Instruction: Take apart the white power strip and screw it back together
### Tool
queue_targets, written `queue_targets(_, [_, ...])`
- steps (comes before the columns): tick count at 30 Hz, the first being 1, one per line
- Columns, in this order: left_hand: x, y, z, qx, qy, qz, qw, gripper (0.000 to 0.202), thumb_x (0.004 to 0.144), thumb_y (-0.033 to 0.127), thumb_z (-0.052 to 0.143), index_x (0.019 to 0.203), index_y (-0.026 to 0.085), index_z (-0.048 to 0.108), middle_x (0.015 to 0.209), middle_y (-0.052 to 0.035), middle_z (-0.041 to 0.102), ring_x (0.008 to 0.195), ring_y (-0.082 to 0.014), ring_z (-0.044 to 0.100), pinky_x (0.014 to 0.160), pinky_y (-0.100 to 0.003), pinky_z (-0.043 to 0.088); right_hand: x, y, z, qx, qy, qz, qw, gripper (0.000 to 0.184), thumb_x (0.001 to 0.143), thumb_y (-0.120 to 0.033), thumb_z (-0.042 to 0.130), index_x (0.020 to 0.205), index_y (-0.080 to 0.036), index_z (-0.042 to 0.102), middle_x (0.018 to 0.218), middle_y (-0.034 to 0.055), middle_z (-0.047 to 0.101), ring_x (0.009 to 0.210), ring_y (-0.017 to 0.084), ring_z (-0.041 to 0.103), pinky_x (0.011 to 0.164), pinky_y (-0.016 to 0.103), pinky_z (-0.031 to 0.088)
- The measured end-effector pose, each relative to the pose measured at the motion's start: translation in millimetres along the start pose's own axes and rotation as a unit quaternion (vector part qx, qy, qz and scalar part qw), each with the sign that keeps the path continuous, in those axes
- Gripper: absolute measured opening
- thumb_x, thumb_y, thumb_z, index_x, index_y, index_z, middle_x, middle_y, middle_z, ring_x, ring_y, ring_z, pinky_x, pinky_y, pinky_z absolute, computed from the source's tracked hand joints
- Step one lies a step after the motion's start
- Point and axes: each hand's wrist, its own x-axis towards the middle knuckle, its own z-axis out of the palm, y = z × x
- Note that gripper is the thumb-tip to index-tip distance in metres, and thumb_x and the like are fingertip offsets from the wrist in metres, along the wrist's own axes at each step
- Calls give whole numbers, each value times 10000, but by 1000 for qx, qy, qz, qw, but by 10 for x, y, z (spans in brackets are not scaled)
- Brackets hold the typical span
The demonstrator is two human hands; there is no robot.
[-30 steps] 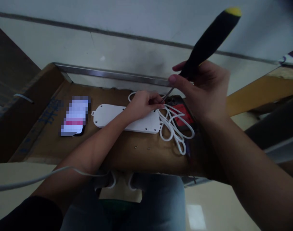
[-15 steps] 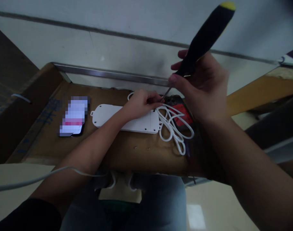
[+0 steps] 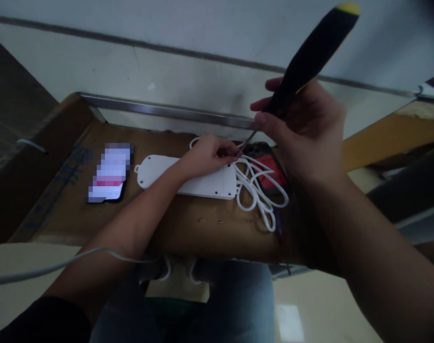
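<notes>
No text can be read with certainty. Blue handwritten characters [image 3: 67, 172] stand on the cardboard by the left edge of the desk [image 3: 238, 243], too dim and blurred to make out. Near that edge, the phone [image 3: 112, 169] has a lit but pixelated screen, its writing and numbers unreadable.

I hold the screwdriver [image 3: 319, 55] tilted in my right fingers [image 3: 274, 128], its tip at my left fingers [image 3: 227, 158], by the strip [image 3: 212, 186]. Cord [image 3: 266, 208], screws [image 3: 220, 221] and lit phone [image 3: 112, 171] lie around it on the counter [image 3: 181, 226].
</notes>
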Motion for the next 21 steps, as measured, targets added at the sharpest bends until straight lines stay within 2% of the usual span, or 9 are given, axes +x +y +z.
queue_targets(3, [9, -18, 11, -3, 19, 2, 1000, 155, 902, 262, 752, 968, 128, 794, 874, -54, 793, 802, -154, 679, 782, -279, 479, -7, -19, -5, -36, 25, 9, 999, 548, 717, -526, 902, 1125, -197, 742, 943, 12, 716, 788, 58, 637, 734, 268, 569])
queue_targets(6, [13, -23, 26, 3, 31, 7, 999, 140, 891, 267, 777, 929, 132, 778, 826, -35, 773, 767, -140, 665, 748, -266, 465, 8, 14, -34, -75, 27, 1, 997, 537, 703, -554, 901, 1075, -191, 763, 862, -1, 681, 727, 37, 582, 664, 241, 522])
queue_targets(9, [15, -16, 38, 4, 36, -3, 999, 143, 881, 268, 798, 910, 133, 762, 801, -30, 755, 744, -132, 650, 723, -259, 455, 31, 79, -62, -55, 9, -20, 998, 584, 722, -569, 883, 1154, -206, 732, 894, -8, 678, 799, 60, 655, 722, 263, 581])
queue_targets(11, [15, -9, 50, -2, 44, -10, 999, 158, 868, 271, 816, 896, 131, 749, 791, -31, 744, 734, -130, 642, 714, -259, 453, 35, 97, -62, -21, -4, -28, 999, 611, 746, -542, 877, 1231, -226, 680, 986, -8, 700, 892, 91, 717, 785, 289, 619])
queue_targets(15, [11, 8, 87, -10, 62, -5, 998, 181, 857, 280, 832, 857, 133, 727, 768, -26, 724, 716, -125, 629, 715, -264, 461, -8, 19, -14, -28, -7, -16, 999, 564, 761, -499, 877, 1195, -202, 674, 1014, 1, 728, 925, 106, 739, 777, 272, 610])
queue_targets(18, [5, 11, 107, -8, 64, -5, 998, 186, 860, 293, 823, 865, 131, 731, 776, -30, 726, 712, -123, 623, 718, -265, 472, -49, -60, 15, -91, 8, -5, 996, 462, 805, -521, 835, 1103, -185, 728, 944, -6, 717, 811, 54, 661, 747, 256, 571])
queue_targets(21, [-5, -8, 104, -1, 50, 3, 999, 201, 876, 310, 792, 950, 127, 758, 809, -37, 743, 734, -132, 636, 727, -269, 483, -52, -62, 8, -135, 24, -4, 991, 490, 801, -600, 809, 1051, -183, 751, 862, -13, 672, 716, 28, 551, 675, 239, 513])
